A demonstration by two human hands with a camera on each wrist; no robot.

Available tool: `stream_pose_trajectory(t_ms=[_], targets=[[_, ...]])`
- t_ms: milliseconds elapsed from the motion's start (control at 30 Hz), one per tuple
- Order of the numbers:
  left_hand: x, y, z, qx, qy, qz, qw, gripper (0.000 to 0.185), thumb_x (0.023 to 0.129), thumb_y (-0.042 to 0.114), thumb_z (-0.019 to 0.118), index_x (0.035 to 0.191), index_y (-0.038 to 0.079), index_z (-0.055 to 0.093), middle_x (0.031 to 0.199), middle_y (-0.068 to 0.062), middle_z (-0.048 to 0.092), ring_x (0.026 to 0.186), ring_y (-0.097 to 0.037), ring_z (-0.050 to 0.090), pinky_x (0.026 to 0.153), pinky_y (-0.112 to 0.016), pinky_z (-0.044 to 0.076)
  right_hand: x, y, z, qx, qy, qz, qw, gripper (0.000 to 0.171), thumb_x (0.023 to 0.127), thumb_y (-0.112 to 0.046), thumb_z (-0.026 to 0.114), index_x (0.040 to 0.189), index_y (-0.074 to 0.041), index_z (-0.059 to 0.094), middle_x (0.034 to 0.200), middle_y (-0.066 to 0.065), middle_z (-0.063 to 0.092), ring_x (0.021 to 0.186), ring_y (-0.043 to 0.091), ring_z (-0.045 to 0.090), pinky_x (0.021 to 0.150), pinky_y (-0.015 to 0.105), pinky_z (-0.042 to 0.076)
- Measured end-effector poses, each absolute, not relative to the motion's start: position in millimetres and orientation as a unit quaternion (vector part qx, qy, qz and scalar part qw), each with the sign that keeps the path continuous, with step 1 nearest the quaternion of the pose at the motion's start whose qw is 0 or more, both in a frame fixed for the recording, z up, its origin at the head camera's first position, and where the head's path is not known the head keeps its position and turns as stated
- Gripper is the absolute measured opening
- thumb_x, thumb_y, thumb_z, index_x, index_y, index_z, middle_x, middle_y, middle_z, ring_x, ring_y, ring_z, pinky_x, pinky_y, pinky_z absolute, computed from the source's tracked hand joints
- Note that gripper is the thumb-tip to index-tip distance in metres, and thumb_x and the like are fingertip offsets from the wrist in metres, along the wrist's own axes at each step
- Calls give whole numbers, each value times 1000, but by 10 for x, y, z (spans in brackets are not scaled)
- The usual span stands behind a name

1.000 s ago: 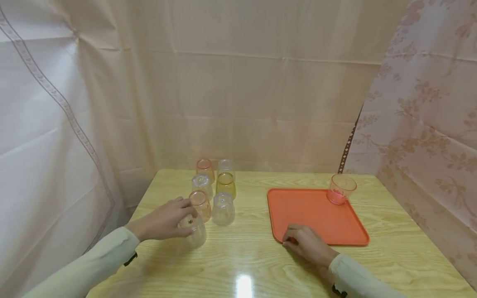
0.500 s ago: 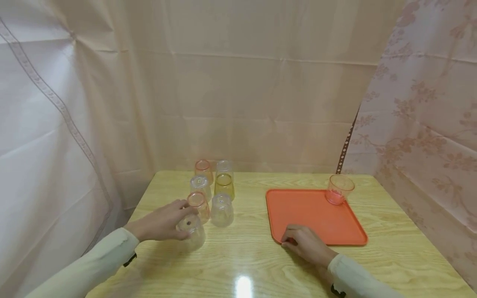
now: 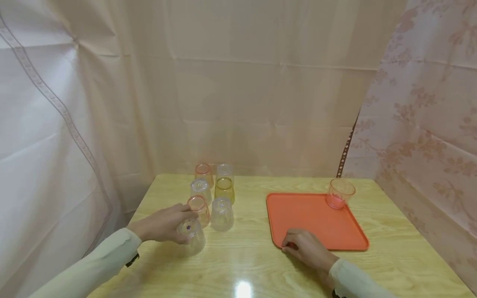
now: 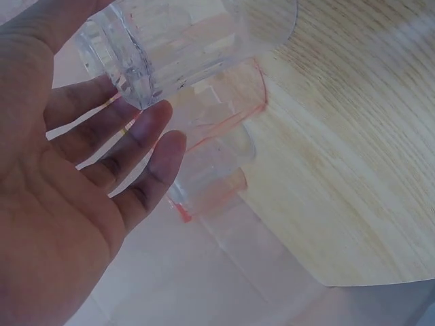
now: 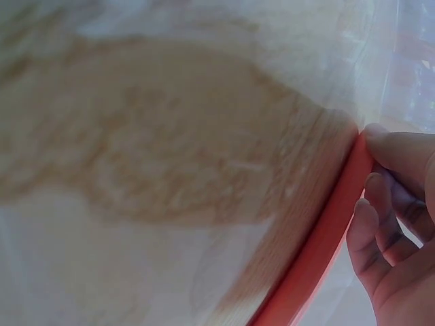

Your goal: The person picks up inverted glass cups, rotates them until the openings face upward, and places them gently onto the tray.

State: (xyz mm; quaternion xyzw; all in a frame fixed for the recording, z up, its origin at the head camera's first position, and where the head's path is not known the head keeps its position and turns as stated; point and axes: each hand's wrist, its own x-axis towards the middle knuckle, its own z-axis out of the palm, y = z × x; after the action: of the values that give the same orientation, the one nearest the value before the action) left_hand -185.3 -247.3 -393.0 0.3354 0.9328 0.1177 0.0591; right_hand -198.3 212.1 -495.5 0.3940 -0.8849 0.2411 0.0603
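Observation:
An upside-down clear glass (image 3: pixel 193 238) stands nearest the front on the left of the table. My left hand (image 3: pixel 164 225) is spread around its base end, with the thumb to the left of it and the fingers behind. In the left wrist view the left hand's fingers (image 4: pixel 146 139) are loosely extended beside the clear glass (image 4: pixel 197 41). On the right, my right hand (image 3: pixel 307 248) grips the near left corner of a red tray (image 3: pixel 316 219); the thumb presses on the tray rim (image 5: pixel 316 248) and the other fingers are curled. A pink-tinted glass (image 3: pixel 340 192) stands upright at the tray's far right corner.
Behind the front glass, several glasses stand close together in two columns: a pink-rimmed glass (image 3: pixel 200 211), a clear glass (image 3: pixel 222 215), another clear glass (image 3: pixel 201 192), a yellow glass (image 3: pixel 225 192), and more at the back. Cloth (image 3: pixel 261 103) hangs around the wooden table (image 3: pixel 253 240).
The left thumb has drawn away from the front clear glass, widening the left hand's spread. That glass stays in place. The right hand stays at the tray corner; the head view tilts slightly.

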Motion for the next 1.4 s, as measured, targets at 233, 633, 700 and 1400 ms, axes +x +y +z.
stream_pose_trajectory(t_ms=[233,633,700,1400], targets=[[-1879,-2457,-3936,336,933,114,61,59,79,34,89,128,10,65,121,2,61,108,-21,58,84,-40,53,-1988,2114,-4952,393,-884,246,57,14,87,-11,83,92,-22,75,91,-15,63,82,-1,58,68,25,53],[-1902,-2428,-3904,343,934,86,58,67,76,36,89,131,6,64,122,-5,62,105,-22,60,80,-41,55,-1987,2118,-4943,393,-885,244,55,13,88,-11,82,92,-22,75,92,-15,63,82,-1,58,69,25,53],[-1910,-2423,-3899,350,932,80,52,69,76,36,90,131,5,64,121,-5,63,105,-22,61,81,-42,55,-1992,2121,-4942,393,-884,245,54,14,88,-11,82,92,-22,75,92,-15,63,82,-2,58,69,25,53],[-1907,-2395,-3902,357,930,84,23,56,77,40,85,120,8,67,106,4,62,87,-9,59,74,-35,53,-1992,2120,-4957,397,-883,244,52,13,88,-11,82,92,-22,75,92,-15,64,82,-2,59,68,24,54]])
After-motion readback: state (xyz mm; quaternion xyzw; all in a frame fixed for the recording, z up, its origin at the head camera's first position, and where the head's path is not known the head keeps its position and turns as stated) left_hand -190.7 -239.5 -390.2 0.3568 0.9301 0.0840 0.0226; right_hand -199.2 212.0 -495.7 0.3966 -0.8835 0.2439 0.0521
